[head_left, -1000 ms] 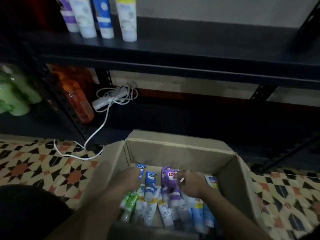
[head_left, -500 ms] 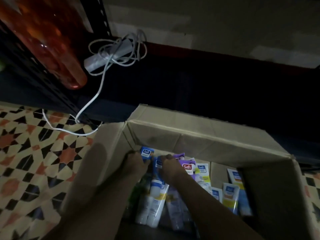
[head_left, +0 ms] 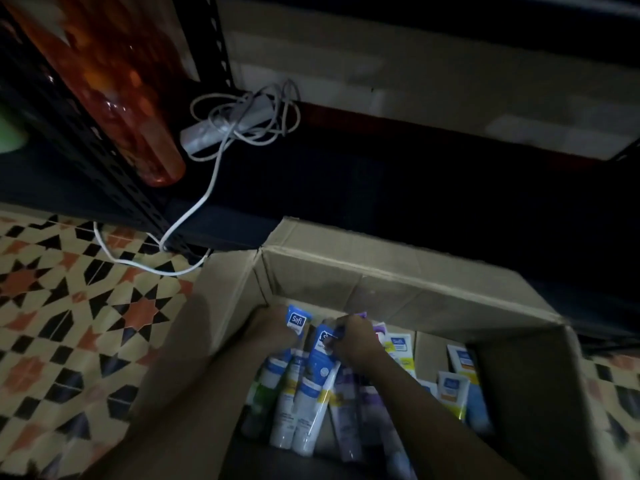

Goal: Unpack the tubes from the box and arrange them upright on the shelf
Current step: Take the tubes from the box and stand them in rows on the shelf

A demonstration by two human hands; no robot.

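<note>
Dim light. Cardboard box [head_left: 398, 271] sits open on the tiled floor [head_left: 59, 306], pushed up against the dark lower shelf [head_left: 381, 188] at its 12 o'clock, probably so each lift to the shelf is short. No tube stands on the part of the shelf in view.

Tubes [head_left: 346, 424] lie flat in the box, crimped ends toward 12 o'clock, caps toward 6. Most are packed side by side from 9 o'clock to centre. A few looser ones [head_left: 450, 386] lie at 3 o'clock, with bare cardboard between.

Left hand [head_left: 272, 329], at the box's 10 o'clock corner: fingers clenched round the crimped end of a blue Safi tube [head_left: 296, 322], which is tipped up out of the row.

Right hand [head_left: 360, 344], just beside it toward 12 o'clock: fingers [head_left: 341, 332] pinch the crimped end of a second blue tube [head_left: 320, 362]. Cannot tell whether a purple tube is caught in the same pinch.

Judgement: both hands take the flat crimp because it stands proud of the pack and gives purchase, while the caps are wedged low. Step in hand: gathering one tube per hand for the lift. Most of the box is not yet unpacked.

Beyond the box at 10 o'clock: orange bottle [head_left: 138, 116] on the neighbouring rack, and a power strip [head_left: 225, 128] on the shelf, its cord trailing to the floor.
</note>
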